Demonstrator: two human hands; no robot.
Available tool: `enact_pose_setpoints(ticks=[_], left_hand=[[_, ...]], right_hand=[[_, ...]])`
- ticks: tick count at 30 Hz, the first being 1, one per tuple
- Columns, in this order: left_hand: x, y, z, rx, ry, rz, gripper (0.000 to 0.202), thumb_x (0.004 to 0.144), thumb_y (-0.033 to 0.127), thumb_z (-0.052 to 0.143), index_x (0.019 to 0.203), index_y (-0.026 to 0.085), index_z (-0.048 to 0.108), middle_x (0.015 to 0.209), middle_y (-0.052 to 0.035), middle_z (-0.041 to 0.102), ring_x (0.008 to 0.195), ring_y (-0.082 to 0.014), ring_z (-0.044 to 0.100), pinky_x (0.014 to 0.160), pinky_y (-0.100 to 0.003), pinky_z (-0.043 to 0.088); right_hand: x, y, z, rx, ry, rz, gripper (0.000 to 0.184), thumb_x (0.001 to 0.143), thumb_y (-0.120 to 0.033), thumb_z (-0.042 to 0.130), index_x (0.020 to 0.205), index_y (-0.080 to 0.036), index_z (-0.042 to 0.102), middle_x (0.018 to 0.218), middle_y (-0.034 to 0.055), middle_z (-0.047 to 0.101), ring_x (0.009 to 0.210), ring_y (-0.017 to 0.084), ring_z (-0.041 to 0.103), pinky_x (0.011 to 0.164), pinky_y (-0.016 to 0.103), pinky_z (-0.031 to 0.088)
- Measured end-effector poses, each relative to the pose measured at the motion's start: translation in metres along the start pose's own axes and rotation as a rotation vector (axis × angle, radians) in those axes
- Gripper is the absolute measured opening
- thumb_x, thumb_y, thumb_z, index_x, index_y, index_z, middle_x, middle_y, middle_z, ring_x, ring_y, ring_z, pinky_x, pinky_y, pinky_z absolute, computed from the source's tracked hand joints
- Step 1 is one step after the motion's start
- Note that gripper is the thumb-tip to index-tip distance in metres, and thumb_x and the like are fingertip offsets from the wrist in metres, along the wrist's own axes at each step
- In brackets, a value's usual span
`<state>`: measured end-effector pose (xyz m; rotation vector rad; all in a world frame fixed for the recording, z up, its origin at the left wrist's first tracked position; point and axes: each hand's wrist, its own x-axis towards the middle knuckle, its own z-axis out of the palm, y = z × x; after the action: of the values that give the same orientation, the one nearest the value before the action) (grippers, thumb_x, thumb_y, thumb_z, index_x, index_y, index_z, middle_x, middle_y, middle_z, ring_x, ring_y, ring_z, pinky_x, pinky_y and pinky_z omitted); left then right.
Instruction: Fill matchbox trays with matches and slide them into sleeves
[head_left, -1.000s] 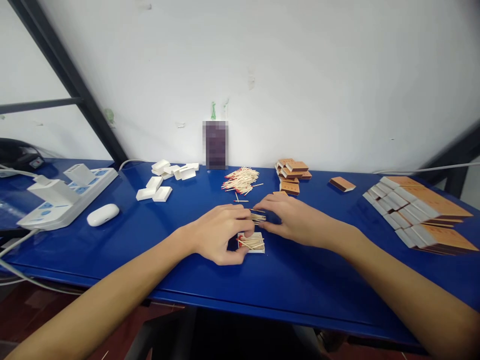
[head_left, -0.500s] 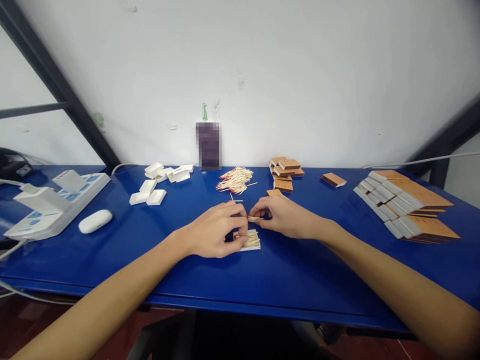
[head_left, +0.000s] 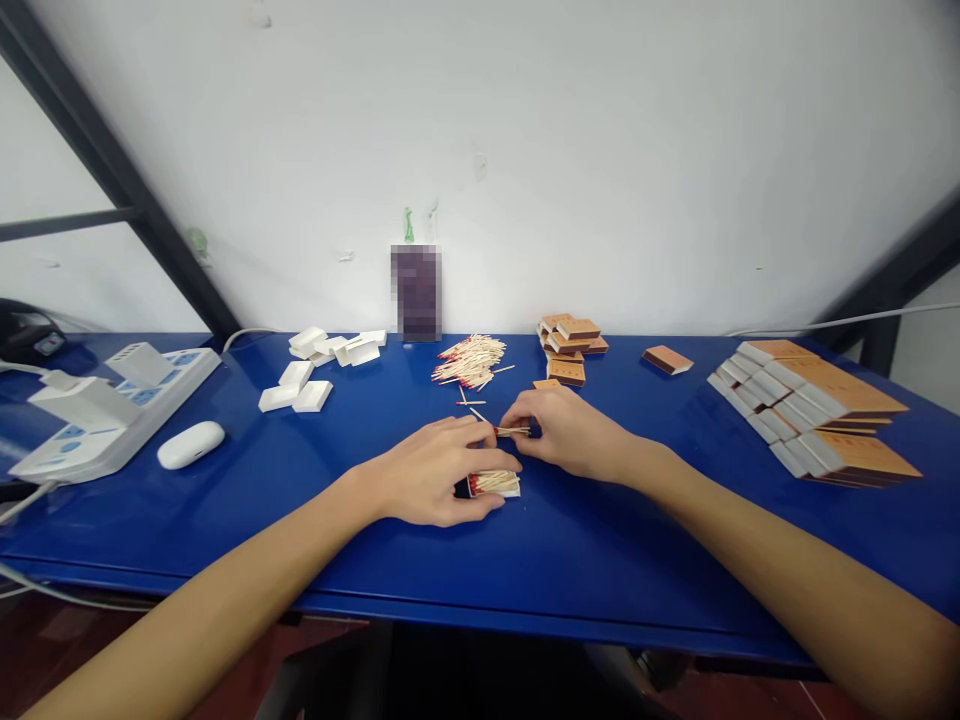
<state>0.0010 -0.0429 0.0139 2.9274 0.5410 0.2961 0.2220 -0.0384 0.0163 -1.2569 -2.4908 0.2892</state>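
A white matchbox tray (head_left: pixel 514 492), filled with red-headed matches (head_left: pixel 495 481), lies on the blue table. My left hand (head_left: pixel 431 472) grips it, thumb along the near side and a finger along the far side; part of the tray is hidden beneath the hand. Just beyond the tray, my right hand (head_left: pixel 574 428) pinches a few matches (head_left: pixel 516 431), heads pointing left towards my left fingertips. One loose match (head_left: pixel 477 414) slants close to those fingertips. Farther back is a heap of matches (head_left: pixel 472 360), with a couple of stray ones in front.
Several empty white trays (head_left: pixel 313 395) lie at the back left. Orange matchbox sleeves (head_left: pixel 566 372) are piled behind my right hand, a single matchbox (head_left: pixel 667 359) lies beyond, and a large stack (head_left: pixel 832 410) stands right. A white case (head_left: pixel 191 444) and a power strip (head_left: pixel 112 440) are left.
My left hand has shifted slightly, its finger now stretched along the tray's far side, showing more match heads. The matches in my right hand have moved slightly, and a slanting match now shows beside them.
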Motion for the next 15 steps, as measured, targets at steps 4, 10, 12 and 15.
enact_pose_setpoints(ticks=[4, 10, 12, 15], left_hand=[[0.0003, -0.0018, -0.0007, 0.001, 0.028, 0.004, 0.031, 0.092, 0.037, 0.057, 0.119, 0.023, 0.063, 0.106, -0.0053, 0.06, 0.094, -0.0194, 0.057, 0.087, -0.033, 0.043], [-0.0001, -0.0042, -0.0017, -0.04, -0.006, 0.002, 0.032, 0.099, 0.041, 0.049, 0.125, 0.029, 0.062, 0.102, -0.0044, 0.058, 0.087, -0.0166, 0.058, 0.08, -0.03, 0.042], [-0.0006, -0.0054, -0.0015, -0.067, -0.003, -0.003, 0.029, 0.1, 0.042, 0.048, 0.12, 0.029, 0.064, 0.104, -0.0044, 0.059, 0.088, -0.0162, 0.059, 0.079, -0.03, 0.041], [-0.0013, -0.0074, -0.0018, -0.082, 0.011, -0.013, 0.029, 0.098, 0.045, 0.05, 0.116, 0.027, 0.063, 0.106, -0.0044, 0.06, 0.086, -0.0163, 0.059, 0.079, -0.03, 0.04]], right_hand=[[0.0002, 0.0031, 0.0008, -0.038, 0.036, -0.005, 0.016, 0.083, -0.012, 0.06, 0.088, -0.018, 0.074, 0.082, 0.0043, 0.074, 0.078, 0.018, 0.063, 0.075, 0.031, 0.044], [0.0014, 0.0024, -0.0002, 0.029, 0.049, 0.032, 0.018, 0.079, -0.009, 0.061, 0.086, -0.017, 0.075, 0.079, 0.004, 0.073, 0.071, 0.016, 0.063, 0.066, 0.027, 0.044], [0.0017, 0.0035, -0.0012, 0.107, 0.066, 0.074, 0.017, 0.079, -0.011, 0.061, 0.086, -0.017, 0.075, 0.079, 0.0038, 0.074, 0.069, 0.015, 0.063, 0.064, 0.026, 0.045], [0.0007, 0.0052, -0.007, 0.247, 0.077, 0.126, 0.014, 0.081, -0.019, 0.063, 0.087, -0.017, 0.076, 0.077, 0.003, 0.074, 0.065, 0.014, 0.062, 0.061, 0.026, 0.047]])
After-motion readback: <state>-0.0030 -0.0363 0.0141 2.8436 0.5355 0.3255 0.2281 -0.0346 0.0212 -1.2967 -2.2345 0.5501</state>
